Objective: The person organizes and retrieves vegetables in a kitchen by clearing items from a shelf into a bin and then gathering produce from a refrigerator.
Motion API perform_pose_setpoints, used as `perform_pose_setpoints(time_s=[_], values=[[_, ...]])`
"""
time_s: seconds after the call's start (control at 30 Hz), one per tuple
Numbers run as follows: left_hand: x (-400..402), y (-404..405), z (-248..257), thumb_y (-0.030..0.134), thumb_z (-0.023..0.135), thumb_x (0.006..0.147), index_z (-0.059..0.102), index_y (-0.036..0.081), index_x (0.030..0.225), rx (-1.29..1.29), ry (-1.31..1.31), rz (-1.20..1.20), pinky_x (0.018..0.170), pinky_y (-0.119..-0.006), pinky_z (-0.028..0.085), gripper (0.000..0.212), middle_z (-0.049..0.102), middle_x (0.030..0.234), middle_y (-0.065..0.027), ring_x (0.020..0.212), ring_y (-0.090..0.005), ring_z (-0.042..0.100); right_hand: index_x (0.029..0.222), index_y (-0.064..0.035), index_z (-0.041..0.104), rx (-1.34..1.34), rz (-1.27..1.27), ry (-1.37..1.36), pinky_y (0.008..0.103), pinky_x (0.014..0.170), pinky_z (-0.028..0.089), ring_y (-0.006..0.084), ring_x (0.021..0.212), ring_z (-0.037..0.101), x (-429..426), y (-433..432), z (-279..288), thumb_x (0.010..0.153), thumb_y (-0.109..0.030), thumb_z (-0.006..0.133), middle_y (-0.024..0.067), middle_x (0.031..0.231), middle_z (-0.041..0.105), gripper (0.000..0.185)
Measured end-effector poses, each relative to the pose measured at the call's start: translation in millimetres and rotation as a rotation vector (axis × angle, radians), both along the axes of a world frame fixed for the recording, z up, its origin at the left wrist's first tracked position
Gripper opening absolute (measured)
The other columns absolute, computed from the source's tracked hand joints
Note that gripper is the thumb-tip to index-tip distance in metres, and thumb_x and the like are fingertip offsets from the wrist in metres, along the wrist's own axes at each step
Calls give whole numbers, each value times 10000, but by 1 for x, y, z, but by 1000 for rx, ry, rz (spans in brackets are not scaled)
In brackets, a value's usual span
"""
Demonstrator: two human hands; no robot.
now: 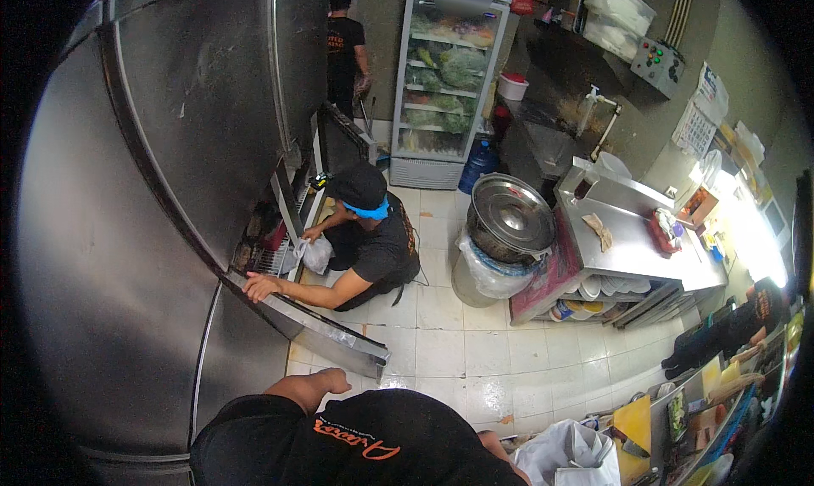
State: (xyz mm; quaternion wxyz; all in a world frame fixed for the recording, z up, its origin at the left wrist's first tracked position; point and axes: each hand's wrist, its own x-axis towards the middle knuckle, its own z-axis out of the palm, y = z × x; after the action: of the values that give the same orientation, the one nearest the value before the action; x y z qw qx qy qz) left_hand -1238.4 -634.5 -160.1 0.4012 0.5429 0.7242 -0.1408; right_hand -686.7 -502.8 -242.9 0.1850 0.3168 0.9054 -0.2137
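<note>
My left hand [336, 380] shows as a rounded shape at the end of my bent forearm, near the end of the open steel refrigerator door [337, 340]; its fingers cannot be made out. Of my right arm, only a bare part beside my black shirt shows; the hand is out of view. Before me a co-worker in a black cap [359, 186] crouches at the open lower compartment. One of the co-worker's hands [261, 286] rests on the door's top edge, the other holds a whitish plastic bag [316, 255] by its top.
A large lidded steel pot [512, 212] stands on a plastic-lined bin [474, 282] on the tiled floor, beside a steel counter [626, 225]. Behind are a glass-door fridge [397, 104] with vegetables and a standing person [343, 41]. A white bag [566, 451] lies at lower right.
</note>
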Motion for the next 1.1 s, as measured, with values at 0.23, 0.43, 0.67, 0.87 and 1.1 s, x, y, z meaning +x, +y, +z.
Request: perform_pose_setpoints(time_s=[0.23, 0.43, 0.67, 0.87, 1.1], values=[[61, 48, 32, 494, 568, 862, 670, 33, 1148, 180, -179, -114, 946, -454, 483, 552, 657, 1149, -225, 1087, -381, 622, 938, -116, 697, -95, 5, -61, 435, 699, 557, 286, 851, 690, -6, 8, 22, 777, -282, 675, 101, 921, 719, 233], [146, 134, 94, 496, 583, 870, 623, 68, 1231, 247, -287, -155, 930, -444, 489, 562, 662, 1148, -204, 1076, -375, 625, 812, -10, 659, -439, -680, 499, 338, 480, 476, 163, 538, 588, -15, 27, 37, 891, -254, 625, 89, 687, 647, 259], [182, 187, 87, 438, 654, 847, 637, 21, 1191, 348, -277, -80, 898, -415, 508, 541, 672, 1128, -209, 1038, -348, 650, 936, 19, 677, -342, -886, 609, 356, 623, 519, 211, 649, 632, -28, 99, 109, 868, -262, 619, 130, 793, 675, 295], [157, 217, 42, 371, 666, 853, 686, -19, 1031, 249, -253, 120, 789, -397, 524, 429, 710, 968, -169, 859, -318, 672, 1079, 38, 658, -425, -1280, 803, 349, 630, 532, 210, 657, 648, -23, 146, 140, 809, -281, 688, 151, 830, 681, 419], [126, 320, -5, 401, 553, 912, 637, -10, 1145, 129, -112, -104, 804, -446, 507, 480, 663, 1087, -223, 905, -361, 651, 1070, -9, 675, -354, -1327, 745, 378, 779, 529, 274, 843, 666, -15, 195, 148, 785, -298, 718, 172, 931, 692, 408]])
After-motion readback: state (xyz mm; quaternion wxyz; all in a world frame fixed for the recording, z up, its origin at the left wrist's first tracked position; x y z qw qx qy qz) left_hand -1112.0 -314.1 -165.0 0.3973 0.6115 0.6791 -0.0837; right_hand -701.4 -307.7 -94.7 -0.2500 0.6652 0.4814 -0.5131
